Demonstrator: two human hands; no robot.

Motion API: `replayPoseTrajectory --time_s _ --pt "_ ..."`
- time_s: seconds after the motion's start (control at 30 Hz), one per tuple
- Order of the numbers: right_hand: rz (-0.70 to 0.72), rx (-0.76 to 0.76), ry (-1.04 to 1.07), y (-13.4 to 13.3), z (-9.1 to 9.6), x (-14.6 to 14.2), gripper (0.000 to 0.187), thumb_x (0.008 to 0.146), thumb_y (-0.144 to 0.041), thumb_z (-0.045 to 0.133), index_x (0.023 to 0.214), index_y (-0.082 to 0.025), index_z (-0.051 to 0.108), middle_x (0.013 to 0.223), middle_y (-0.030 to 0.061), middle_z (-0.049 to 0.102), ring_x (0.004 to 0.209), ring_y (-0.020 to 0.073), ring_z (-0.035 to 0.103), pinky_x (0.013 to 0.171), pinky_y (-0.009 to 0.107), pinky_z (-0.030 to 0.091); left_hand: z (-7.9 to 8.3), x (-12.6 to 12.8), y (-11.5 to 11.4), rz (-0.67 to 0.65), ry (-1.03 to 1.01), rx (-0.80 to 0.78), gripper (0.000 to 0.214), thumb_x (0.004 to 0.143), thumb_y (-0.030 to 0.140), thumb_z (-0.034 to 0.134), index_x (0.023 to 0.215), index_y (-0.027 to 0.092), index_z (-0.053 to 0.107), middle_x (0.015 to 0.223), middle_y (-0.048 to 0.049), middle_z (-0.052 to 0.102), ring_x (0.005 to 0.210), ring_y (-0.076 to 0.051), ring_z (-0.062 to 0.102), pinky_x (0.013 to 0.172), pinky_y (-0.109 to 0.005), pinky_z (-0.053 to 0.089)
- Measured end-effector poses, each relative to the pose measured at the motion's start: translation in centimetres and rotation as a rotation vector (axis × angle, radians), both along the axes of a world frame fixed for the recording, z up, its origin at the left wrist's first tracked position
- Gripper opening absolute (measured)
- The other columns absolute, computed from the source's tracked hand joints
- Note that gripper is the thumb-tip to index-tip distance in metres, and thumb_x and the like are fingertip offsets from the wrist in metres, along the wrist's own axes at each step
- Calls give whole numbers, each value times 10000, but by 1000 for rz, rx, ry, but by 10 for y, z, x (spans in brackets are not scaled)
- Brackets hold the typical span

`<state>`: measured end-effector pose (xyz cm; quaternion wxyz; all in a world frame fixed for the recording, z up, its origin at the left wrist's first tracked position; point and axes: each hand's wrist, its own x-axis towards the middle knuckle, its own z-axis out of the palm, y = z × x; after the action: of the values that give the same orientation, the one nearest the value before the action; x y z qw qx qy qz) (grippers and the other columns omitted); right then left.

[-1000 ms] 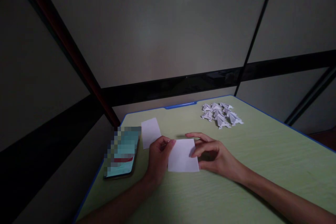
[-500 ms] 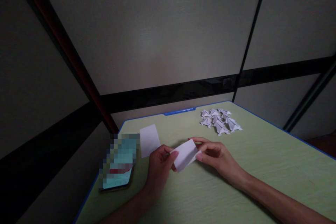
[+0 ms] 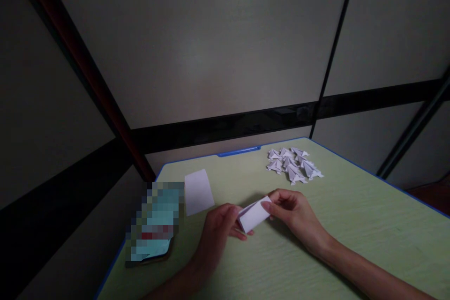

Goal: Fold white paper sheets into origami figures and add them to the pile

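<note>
A small white sheet of paper (image 3: pixel 256 216), folded over on itself, is held just above the table between both hands. My right hand (image 3: pixel 290 206) pinches its right end, thumb on top. At the left end, my left hand (image 3: pixel 225 222) grips the paper's edge, with fingers reaching underneath. Beyond my left hand lies a flat, unfolded white sheet (image 3: pixel 199 192). Several folded paper frogs (image 3: pixel 291 164) sit grouped toward the back right of the table.
The pale green table (image 3: pixel 333 243) has a blue rim and a blue handle strip (image 3: pixel 239 151) at its far edge. A phone (image 3: pixel 154 225) with a blurred-out screen lies at the left edge. Cabinet panels (image 3: pixel 225 47) stand directly behind the table.
The paper in my hands has been folded over into a narrower strip. My right thumb now presses on its top face, and my left thumb has shifted to the edge.
</note>
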<state>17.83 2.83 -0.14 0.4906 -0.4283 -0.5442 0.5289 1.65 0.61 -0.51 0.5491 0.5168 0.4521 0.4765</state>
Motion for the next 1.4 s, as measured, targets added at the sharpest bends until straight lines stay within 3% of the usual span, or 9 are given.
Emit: replayPoseTrajectory --time_s 0.13,0.33,0.7,0.83,1.0,1.4 --pt "6 8 -33 -2 0 -2 223 581 -289 649 514 -124 515 464 -37 496 454 64 422 456 196 316 0 1 -3 -40 48 17 283 639 280 584 860 106 623 720 -68 664 582 -158 614 490 -212 468" --pt "-29 -28 -33 -5 1 -4 246 557 -313 663 495 -128 513 455 -34 503 438 64 422 439 192 314 -6 6 -6 -20 81 -9 361 661 228 573 1010 137 592 806 -73 673 618 -165 623 547 -240 487" --pt "-62 -68 21 -5 0 -6 272 530 -304 678 434 -139 485 419 -34 495 429 70 403 439 198 279 -7 5 -4 -22 90 0 336 674 220 560 1000 149 600 741 -46 680 614 -158 623 559 -234 486" --pt "-23 -113 45 -3 -1 -7 290 496 -293 700 428 -137 466 409 -42 481 420 59 376 435 191 258 -5 6 -4 34 52 -55 409 645 187 576 1049 124 564 733 -50 681 609 -160 619 576 -250 493" --pt "38 -160 17 -3 -2 -7 313 468 -321 711 400 -127 475 393 -51 449 396 39 320 414 186 215 -5 6 -3 36 45 -41 359 617 187 598 971 132 616 663 -33 676 580 -162 611 565 -257 494" --pt "-8 -222 162 -9 -7 -8 280 499 -269 698 403 -127 476 399 -37 471 401 53 367 426 193 229 -11 5 -4 -9 91 -19 365 649 210 569 1004 128 596 638 -39 673 585 -163 609 547 -245 475"
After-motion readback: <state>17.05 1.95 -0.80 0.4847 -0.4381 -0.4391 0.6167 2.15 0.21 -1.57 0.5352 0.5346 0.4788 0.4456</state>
